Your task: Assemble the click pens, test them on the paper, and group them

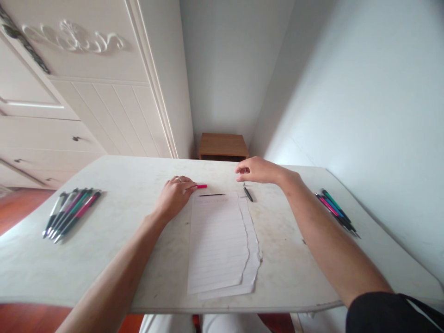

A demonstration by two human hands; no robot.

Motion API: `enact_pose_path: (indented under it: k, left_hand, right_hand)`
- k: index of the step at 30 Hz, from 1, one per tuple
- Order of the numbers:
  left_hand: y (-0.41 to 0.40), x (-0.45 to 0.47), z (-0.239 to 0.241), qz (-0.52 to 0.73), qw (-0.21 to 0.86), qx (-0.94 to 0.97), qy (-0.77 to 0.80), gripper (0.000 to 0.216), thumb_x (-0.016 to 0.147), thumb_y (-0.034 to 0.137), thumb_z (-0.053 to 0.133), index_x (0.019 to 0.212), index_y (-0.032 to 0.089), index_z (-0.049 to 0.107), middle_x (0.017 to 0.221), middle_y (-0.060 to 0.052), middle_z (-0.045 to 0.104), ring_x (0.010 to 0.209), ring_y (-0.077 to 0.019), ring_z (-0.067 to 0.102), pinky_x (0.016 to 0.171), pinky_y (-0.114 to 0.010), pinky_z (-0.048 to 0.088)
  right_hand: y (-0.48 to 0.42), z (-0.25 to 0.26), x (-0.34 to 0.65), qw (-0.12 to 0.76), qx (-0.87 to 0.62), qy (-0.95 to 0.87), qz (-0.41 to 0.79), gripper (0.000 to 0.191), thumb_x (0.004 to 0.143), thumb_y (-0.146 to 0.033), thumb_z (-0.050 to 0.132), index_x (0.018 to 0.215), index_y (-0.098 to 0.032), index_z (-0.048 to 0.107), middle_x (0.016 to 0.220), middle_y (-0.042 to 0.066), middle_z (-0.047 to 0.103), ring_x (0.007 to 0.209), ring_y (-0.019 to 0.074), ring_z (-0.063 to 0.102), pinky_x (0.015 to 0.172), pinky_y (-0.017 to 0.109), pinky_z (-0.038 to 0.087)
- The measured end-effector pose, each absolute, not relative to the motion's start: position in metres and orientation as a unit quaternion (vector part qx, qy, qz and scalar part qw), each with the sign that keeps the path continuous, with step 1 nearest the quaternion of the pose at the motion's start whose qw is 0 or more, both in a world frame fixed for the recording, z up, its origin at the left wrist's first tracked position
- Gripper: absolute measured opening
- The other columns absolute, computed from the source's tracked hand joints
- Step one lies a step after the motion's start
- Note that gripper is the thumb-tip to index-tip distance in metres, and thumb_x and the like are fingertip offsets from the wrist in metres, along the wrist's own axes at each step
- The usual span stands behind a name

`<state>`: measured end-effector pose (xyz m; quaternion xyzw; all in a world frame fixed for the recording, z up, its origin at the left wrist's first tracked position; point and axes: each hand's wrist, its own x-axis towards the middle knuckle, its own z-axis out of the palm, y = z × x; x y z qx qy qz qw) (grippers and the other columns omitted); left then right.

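My left hand (175, 194) rests on the white table (114, 217), fingers curled on a pink pen part (200, 187) that sticks out to the right. My right hand (258, 170) hovers past the paper's far edge, fingertips pinched on a tiny part I cannot make out. Under it lies a black pen piece (248, 194). A thin dark refill (212, 195) lies across the top of the torn lined sheets (220, 240).
A row of several pens (71, 212) lies at the table's left. Another group of pens (336, 212) lies at the right near the wall. A white cabinet (79, 92) stands at the left, and a small wooden stand (223, 145) behind the table.
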<state>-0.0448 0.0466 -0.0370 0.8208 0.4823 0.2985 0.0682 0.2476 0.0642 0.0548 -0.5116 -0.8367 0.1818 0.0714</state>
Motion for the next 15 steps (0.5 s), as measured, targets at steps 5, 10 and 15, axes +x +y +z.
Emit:
enact_pose_path:
  k: [5, 10, 15]
  left_hand:
    - [0.0468, -0.0438, -0.0368, 0.295, 0.078, 0.818, 0.489, 0.027, 0.091, 0.037, 0.053, 0.096, 0.023, 0.075, 0.101, -0.008, 0.074, 0.097, -0.0278, 0.064, 0.09, -0.042, 0.047]
    - [0.047, -0.0431, -0.0359, 0.307, 0.103, 0.789, 0.522, 0.028, 0.088, 0.039, 0.056, 0.102, 0.022, 0.073, 0.106, -0.009, 0.073, 0.099, -0.0284, 0.064, 0.09, -0.041, 0.048]
    - [0.0407, -0.039, -0.0321, 0.348, 0.1, 0.79, 0.494, 0.03, 0.089, 0.041, 0.055, 0.103, 0.02, 0.072, 0.105, -0.008, 0.072, 0.1, -0.0255, 0.062, 0.092, -0.039, 0.046]
  right_hand:
    - [0.0643, 0.0544, 0.2487, 0.059, -0.517, -0.834, 0.183, 0.024, 0.08, -0.028, 0.071, 0.102, -0.017, 0.073, 0.091, 0.007, 0.073, 0.075, 0.0166, 0.064, 0.066, 0.027, 0.044]
    - [0.0644, 0.0525, 0.2518, 0.065, -0.51, -0.84, 0.173, 0.023, 0.079, -0.03, 0.071, 0.1, -0.018, 0.073, 0.087, 0.006, 0.072, 0.073, 0.0163, 0.064, 0.065, 0.027, 0.044]
    - [0.0572, 0.0532, 0.2515, 0.062, -0.501, -0.844, 0.179, 0.022, 0.081, -0.028, 0.069, 0.099, -0.018, 0.073, 0.088, 0.005, 0.072, 0.075, 0.0161, 0.063, 0.066, 0.027, 0.044]
